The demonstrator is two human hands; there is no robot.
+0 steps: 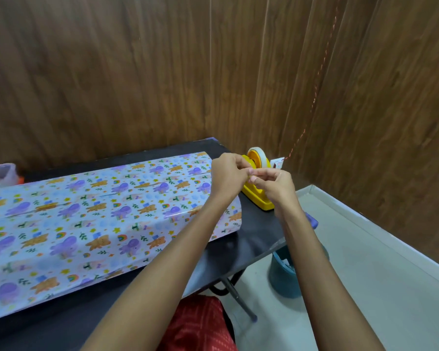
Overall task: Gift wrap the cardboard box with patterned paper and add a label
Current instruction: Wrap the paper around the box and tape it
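Observed from the head view: the long cardboard box wrapped in pastel patterned paper [99,219] lies flat on the black table [259,231], with its right end just beside the yellow plastic tape dispenser [257,197]. The paper appears closed along the top and the near end.

The left hand [228,174] and right hand [274,187] meet directly in front of the dispenser. The fingers of both hands are curled, and thumb and forefinger tips are pressed together on a small pale piece [253,177], which I judge to be tape; it is too small to confirm.

A small white tag [276,163] on a twisted red string sits behind the dispenser, apart from both hands. I judge this to be the label, not yet attached.

Recommendation for the step in hand: I would keep the piece taut between the two pinches, hold it by its ends only so the adhesive stays clean, and not let it fold onto itself.
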